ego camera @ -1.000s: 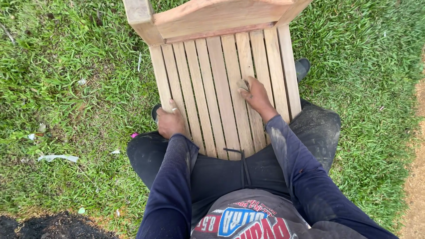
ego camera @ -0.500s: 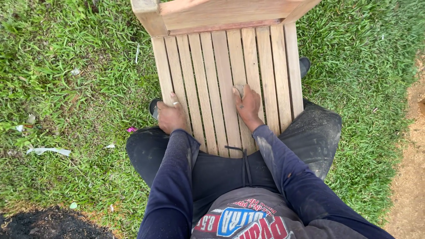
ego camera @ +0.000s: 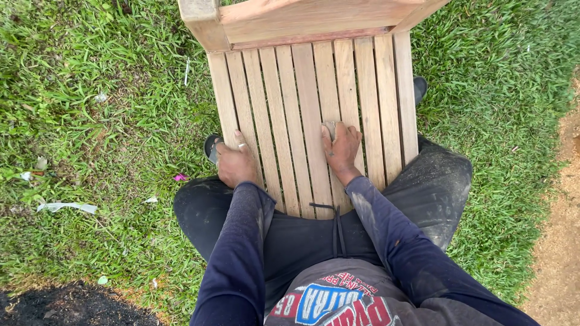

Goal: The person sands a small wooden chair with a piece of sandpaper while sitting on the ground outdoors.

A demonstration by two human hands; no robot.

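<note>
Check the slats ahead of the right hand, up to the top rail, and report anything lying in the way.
Nothing visible lies there. The right hand presses a small pale pad flat on the slatted panel, and the slats between it and the top rail are bare. The left hand grips the panel's left edge, off to the side.

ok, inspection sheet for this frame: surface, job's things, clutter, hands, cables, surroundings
surface: grass lawn, uneven, dark soil patch at lower left.
job's things: slatted wooden panel resting against the person's lap; small sanding pad under the right hand.
clutter: white paper scraps and a pink bit in the grass.
hands: left hand grips the panel's left edge; right hand presses the pad flat on the slats.
cables: nothing seen.
surroundings: bare dirt strip at right; dark shoes beside the panel.
</note>
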